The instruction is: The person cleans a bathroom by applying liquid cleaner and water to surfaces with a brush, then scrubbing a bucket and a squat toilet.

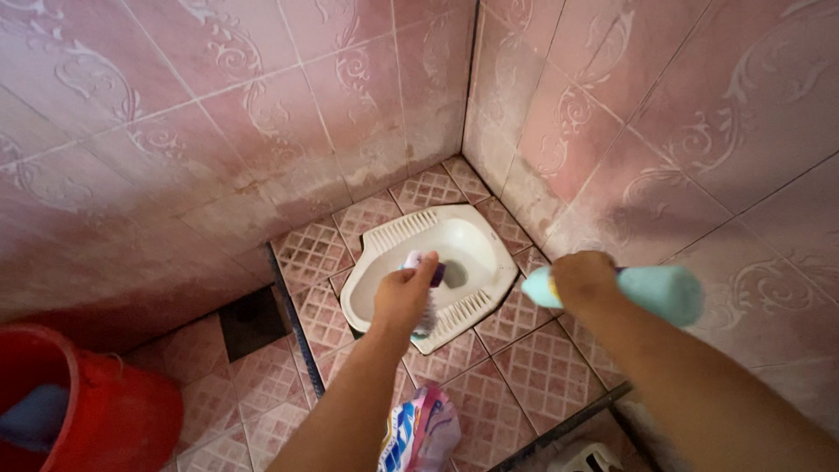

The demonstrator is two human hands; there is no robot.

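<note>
Nearest to us, at the bottom edge between our forearms, a colourful plastic packet in blue, pink and white lies on the floor of pink patterned tiles. Just right of it, at the very bottom, part of a small white object shows; we cannot tell what it is. At the near left stands a red bucket, and something blue lies inside it.

A little farther, our left hand is closed around a brush with a pale handle and a purple part at its top; whitish bristles show below the hand. The hand and brush hang over the near edge of the white squat toilet, which is set into the floor in the corner, its ribbed footrests on the far-left and near-right sides.

Our right hand is clamped around a light turquoise bottle, held on its side. The narrow end points left toward the toilet and the broad end points right. It is above the floor just right of the toilet, near the right wall.

A dark strip runs across the floor left of the toilet, and a dark square drain sits left of it, by the wall. Farthest off, two pink walls with pale scroll patterns meet in the corner behind the toilet, their lower parts stained whitish.
</note>
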